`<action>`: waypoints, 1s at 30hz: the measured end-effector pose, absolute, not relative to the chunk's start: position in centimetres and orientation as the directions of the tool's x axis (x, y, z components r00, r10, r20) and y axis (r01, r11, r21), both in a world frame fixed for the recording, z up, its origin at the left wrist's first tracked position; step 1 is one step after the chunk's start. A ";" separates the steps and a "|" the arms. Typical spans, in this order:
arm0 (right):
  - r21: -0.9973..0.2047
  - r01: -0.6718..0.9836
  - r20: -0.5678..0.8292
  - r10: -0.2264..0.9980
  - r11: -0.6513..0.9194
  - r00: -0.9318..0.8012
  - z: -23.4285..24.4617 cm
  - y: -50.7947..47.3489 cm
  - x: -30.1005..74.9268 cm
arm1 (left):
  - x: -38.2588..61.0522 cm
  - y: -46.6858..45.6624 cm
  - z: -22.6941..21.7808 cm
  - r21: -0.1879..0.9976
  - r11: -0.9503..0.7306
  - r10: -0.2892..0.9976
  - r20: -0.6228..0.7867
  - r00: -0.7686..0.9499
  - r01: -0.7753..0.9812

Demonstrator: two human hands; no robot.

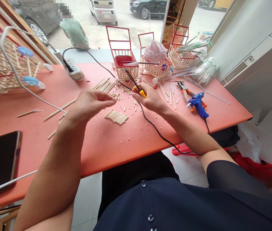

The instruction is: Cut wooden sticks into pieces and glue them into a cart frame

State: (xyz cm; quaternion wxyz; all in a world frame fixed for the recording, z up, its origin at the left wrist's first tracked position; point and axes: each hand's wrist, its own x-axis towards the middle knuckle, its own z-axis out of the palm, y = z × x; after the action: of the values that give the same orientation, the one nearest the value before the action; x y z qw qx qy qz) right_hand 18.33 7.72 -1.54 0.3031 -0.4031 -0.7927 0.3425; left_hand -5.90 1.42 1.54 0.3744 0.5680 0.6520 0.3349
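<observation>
My left hand point(90, 104) is over the table with thumb and fingertips pinched together. What is between them, if anything, is too small to make out. My right hand point(152, 99) grips a yellow-handled tool point(142, 93) with long dark blades pointing up and away; its exact kind is unclear. Just below and between the hands, a row of short wooden sticks point(116, 117) lies side by side. Longer wooden sticks point(103, 85) are piled beyond my left hand, with small cut bits scattered around.
Stick-built miniature carts point(126, 72) with red trim stand along the back. A blue glue gun point(198, 104) and orange-handled pliers point(185, 93) lie at right. A power strip point(74, 70), a phone point(1, 160) and a black cord point(153, 126) rest on the orange table point(116, 154). Outside sits a person point(75, 32).
</observation>
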 end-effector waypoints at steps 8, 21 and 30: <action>-0.696 0.554 0.149 0.846 0.457 -0.511 -1.6 7.8 18.6 | -9.2 2.7 0.2 0.633 0.146 0.967 -0.253 0.025 0.761; -0.698 0.531 0.184 0.837 0.481 -0.516 -1.9 7.9 18.6 | -9.2 3.0 -0.2 0.563 0.175 0.958 -0.286 -0.008 0.807; -0.695 0.547 0.178 0.849 0.466 -0.497 -2.0 8.2 18.7 | -9.7 3.0 -0.1 0.521 0.224 0.949 -0.309 -0.063 0.824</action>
State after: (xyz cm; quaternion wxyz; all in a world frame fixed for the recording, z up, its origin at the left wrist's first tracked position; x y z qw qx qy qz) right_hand 18.74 8.19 -1.97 0.2610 -0.4283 -0.8153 0.2894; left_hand -9.69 3.04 -0.10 0.3020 0.6142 0.7217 0.1036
